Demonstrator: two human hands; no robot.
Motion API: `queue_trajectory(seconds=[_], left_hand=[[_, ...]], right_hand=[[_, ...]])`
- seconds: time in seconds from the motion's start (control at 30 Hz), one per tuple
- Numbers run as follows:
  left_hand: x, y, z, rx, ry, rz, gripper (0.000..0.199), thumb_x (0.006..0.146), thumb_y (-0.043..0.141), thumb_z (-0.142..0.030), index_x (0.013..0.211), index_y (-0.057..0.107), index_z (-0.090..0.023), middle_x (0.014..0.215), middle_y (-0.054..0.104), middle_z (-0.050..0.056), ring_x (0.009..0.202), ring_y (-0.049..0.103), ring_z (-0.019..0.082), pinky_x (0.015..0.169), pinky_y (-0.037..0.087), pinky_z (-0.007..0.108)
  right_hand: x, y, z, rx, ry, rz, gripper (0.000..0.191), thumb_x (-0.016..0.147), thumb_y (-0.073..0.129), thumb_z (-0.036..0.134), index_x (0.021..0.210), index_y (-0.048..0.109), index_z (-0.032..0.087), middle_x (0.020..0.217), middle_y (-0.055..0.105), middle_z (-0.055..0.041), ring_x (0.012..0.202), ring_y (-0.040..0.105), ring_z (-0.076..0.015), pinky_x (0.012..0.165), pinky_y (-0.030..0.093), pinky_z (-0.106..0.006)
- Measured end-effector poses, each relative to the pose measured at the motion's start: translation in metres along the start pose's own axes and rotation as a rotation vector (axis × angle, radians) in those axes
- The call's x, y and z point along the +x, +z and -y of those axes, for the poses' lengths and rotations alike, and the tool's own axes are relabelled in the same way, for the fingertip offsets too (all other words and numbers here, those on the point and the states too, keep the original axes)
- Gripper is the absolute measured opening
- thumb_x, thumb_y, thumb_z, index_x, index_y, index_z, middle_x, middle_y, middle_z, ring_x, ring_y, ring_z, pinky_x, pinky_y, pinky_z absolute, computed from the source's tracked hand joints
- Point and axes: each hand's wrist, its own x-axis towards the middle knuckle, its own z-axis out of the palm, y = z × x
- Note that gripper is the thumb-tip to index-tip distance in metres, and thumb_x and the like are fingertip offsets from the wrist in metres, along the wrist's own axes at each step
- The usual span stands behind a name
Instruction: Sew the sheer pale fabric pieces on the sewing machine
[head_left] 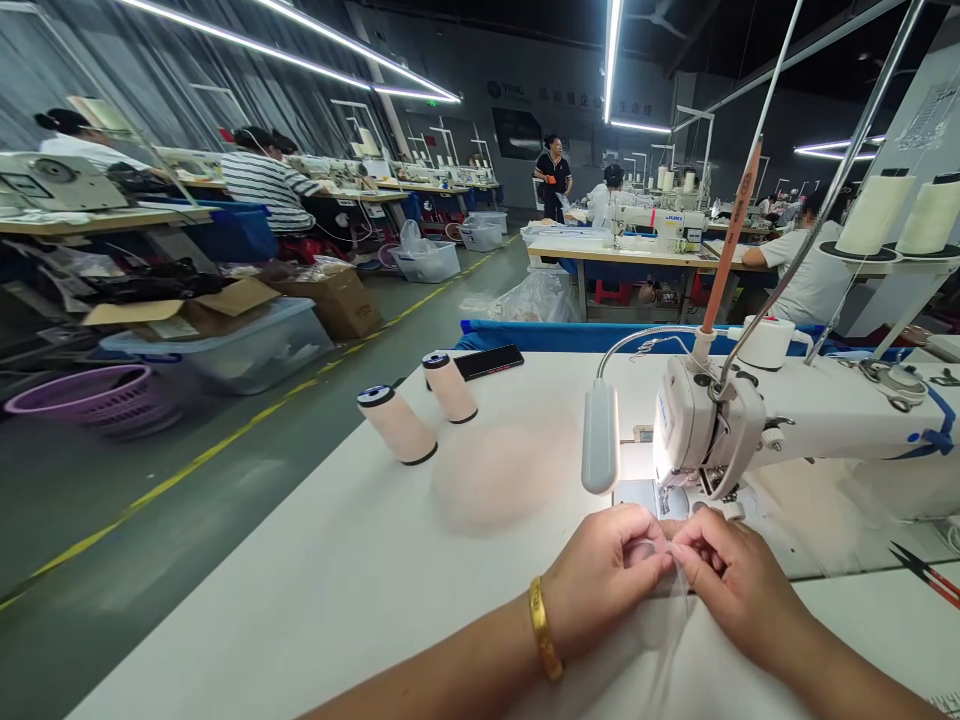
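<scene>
Thin, see-through pale fabric (667, 635) hangs from the fingertips of both my hands, just in front of the sewing machine (694, 420). My left hand (611, 560), with a gold bangle at the wrist, pinches the fabric between thumb and forefinger. Close beside it, my right hand (735, 575) pinches the same fabric, the two thumbs almost meeting. The needle and presser foot (664, 500) are right behind my fingers. A sheer, pale peach piece of fabric (495, 475) lies on the white table (337, 590) to the left.
Two peach thread cones (397, 425) and a black phone (491, 362) lie at the table's back left. A lamp (601, 440) hangs left of the machine head. Red-handled scissors (926, 575) lie at right. Several people work at machines beyond.
</scene>
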Motion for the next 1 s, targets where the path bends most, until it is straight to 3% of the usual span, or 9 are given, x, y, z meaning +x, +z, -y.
queue_trajectory(seconds=[0.17,0.3,0.37,0.47,0.53,0.73,0.87,1.0], left_hand=[[0.001,0.003,0.001,0.001,-0.001,0.022,0.011,0.077,0.063,-0.03,0.08,0.066,-0.02,0.061,0.046,-0.006,0.059,0.041,0.013,0.056,0.033,0.025],[0.0,0.003,0.003,0.04,0.028,0.001,0.015,0.078,0.062,-0.032,0.073,0.065,-0.019,0.066,0.056,-0.003,0.062,0.046,0.014,0.058,0.036,0.026],[0.0,0.003,0.002,0.004,0.02,0.0,0.014,0.078,0.064,-0.032,0.08,0.067,-0.019,0.072,0.062,-0.002,0.065,0.05,0.015,0.059,0.039,0.026],[0.001,0.002,-0.001,-0.109,0.071,0.056,0.025,0.079,0.064,-0.029,0.1,0.073,-0.02,0.092,0.075,0.002,0.079,0.063,0.019,0.073,0.05,0.029],[0.001,0.001,-0.003,-0.152,0.101,0.091,0.026,0.08,0.062,-0.028,0.101,0.075,-0.02,0.1,0.077,0.003,0.09,0.068,0.023,0.083,0.052,0.032],[0.002,0.001,0.0,-0.124,0.022,0.059,0.018,0.081,0.063,-0.032,0.089,0.072,-0.019,0.093,0.078,0.003,0.084,0.069,0.023,0.077,0.053,0.032],[0.0,0.003,0.004,-0.083,0.048,0.025,0.014,0.084,0.064,-0.031,0.086,0.071,-0.019,0.085,0.075,0.001,0.079,0.065,0.02,0.072,0.049,0.028],[-0.004,0.012,0.006,0.009,0.151,-0.001,0.016,0.087,0.07,-0.034,0.081,0.07,-0.019,0.075,0.066,-0.001,0.072,0.059,0.016,0.067,0.044,0.025]], right_hand=[[0.0,-0.001,-0.001,-0.076,-0.087,-0.04,0.021,0.104,0.048,0.029,0.086,0.058,0.025,0.073,0.068,0.0022,0.064,0.061,-0.0174,0.059,0.043,-0.028],[0.001,0.0,-0.001,-0.094,-0.111,-0.06,0.021,0.104,0.048,0.028,0.085,0.057,0.025,0.072,0.067,0.0025,0.062,0.061,-0.017,0.058,0.043,-0.028],[0.001,0.0,0.0,-0.087,-0.106,-0.067,0.02,0.104,0.049,0.028,0.085,0.056,0.026,0.072,0.067,0.0028,0.062,0.061,-0.017,0.057,0.042,-0.027],[0.001,0.001,0.0,-0.067,-0.084,-0.053,0.02,0.103,0.048,0.027,0.085,0.057,0.026,0.072,0.066,0.0029,0.063,0.061,-0.017,0.058,0.043,-0.027],[0.0,0.001,0.001,-0.049,-0.066,-0.042,0.021,0.103,0.048,0.027,0.085,0.057,0.025,0.072,0.066,0.0027,0.064,0.061,-0.0169,0.059,0.044,-0.027],[0.002,0.001,0.002,-0.05,-0.025,-0.054,0.022,0.103,0.049,0.03,0.084,0.059,0.026,0.069,0.065,0.0032,0.06,0.057,-0.0167,0.056,0.042,-0.028],[-0.001,0.002,0.0,-0.03,-0.021,-0.045,0.026,0.105,0.048,0.035,0.084,0.061,0.026,0.07,0.066,0.0021,0.062,0.06,-0.0178,0.057,0.045,-0.028],[-0.018,0.004,-0.028,-0.042,-0.03,-0.035,0.024,0.104,0.053,0.043,0.09,0.065,0.028,0.071,0.07,0.0019,0.059,0.064,-0.018,0.054,0.048,-0.027]])
